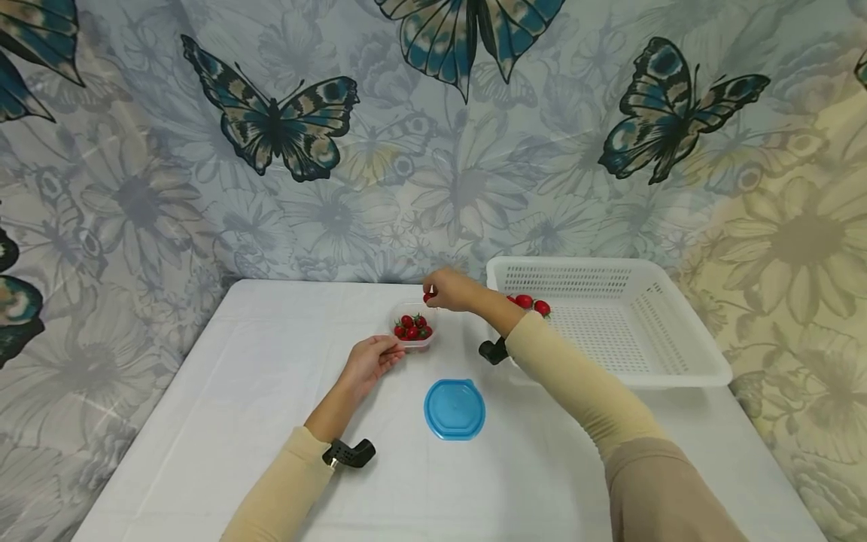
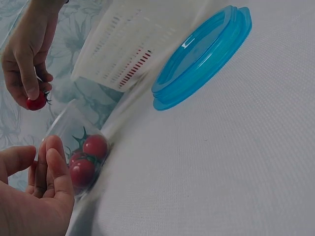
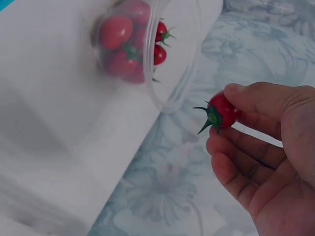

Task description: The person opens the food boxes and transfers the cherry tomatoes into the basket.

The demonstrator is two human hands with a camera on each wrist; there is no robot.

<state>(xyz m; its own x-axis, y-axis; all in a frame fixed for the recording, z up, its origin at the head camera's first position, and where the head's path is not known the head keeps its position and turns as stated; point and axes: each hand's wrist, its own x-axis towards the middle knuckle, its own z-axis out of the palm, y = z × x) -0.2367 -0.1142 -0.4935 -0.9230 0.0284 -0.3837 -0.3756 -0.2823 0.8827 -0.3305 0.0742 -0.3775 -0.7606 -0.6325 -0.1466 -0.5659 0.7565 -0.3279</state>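
A small clear plastic container (image 1: 418, 345) with several red cherry tomatoes (image 1: 412, 331) in it stands on the white table. My left hand (image 1: 371, 363) is at its near left side, thumb and fingers holding the rim. Above the container's far right side, my right hand (image 1: 452, 290) pinches one cherry tomato (image 3: 224, 110) with a green calyx between thumb and fingers. That tomato hangs apart from the container, as the right wrist view shows. A round blue lid (image 1: 454, 409) lies on the table in front of the container.
A large white perforated basket (image 1: 650, 324) stands at the right, with a few more tomatoes (image 1: 524, 301) at its left end, partly behind my right forearm. A butterfly-patterned cloth (image 1: 467, 188) hangs behind the table's back edge.
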